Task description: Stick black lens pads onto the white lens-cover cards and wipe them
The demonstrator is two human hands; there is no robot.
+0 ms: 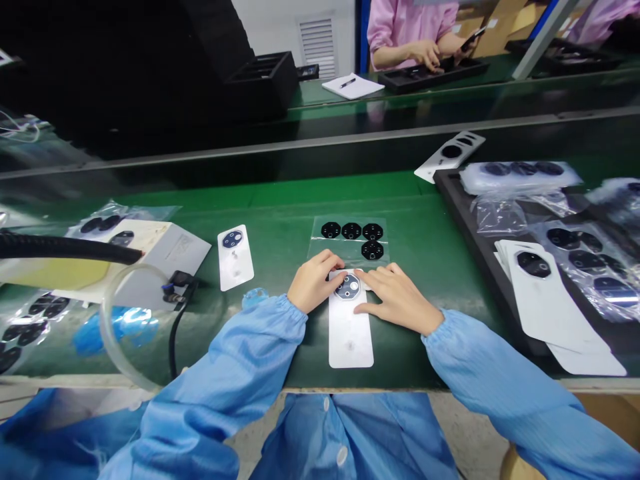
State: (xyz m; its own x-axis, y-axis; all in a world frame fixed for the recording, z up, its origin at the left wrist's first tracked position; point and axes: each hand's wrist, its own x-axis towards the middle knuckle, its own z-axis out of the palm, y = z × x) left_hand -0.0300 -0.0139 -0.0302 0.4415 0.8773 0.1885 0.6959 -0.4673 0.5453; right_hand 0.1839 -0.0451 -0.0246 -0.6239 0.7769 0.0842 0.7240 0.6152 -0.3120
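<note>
Green workbench (280, 200), someone in pink (413, 27) working behind it. Far left: black hose (65, 247) over a white box (185, 257), then a loose white card (237, 272) with a dark disc. Middle: left hand (316, 280), fingers bent, thumb by the disc's edge; can't tell if it's gripping. Under both hands, flat on the bench: long white card (350, 333), dark disc (347, 287) near its far end. Just beyond, clear sheet (320, 250) with four black discs (351, 231). Right hand (400, 297): thumb and index spread at the card's right edge, not closed. Card probably light, stiffish, slides easily; disc face likely scratches or smudges, so take the long edges below it. Far right: black tray (473, 257), card stack (555, 307) over its edge.
</note>
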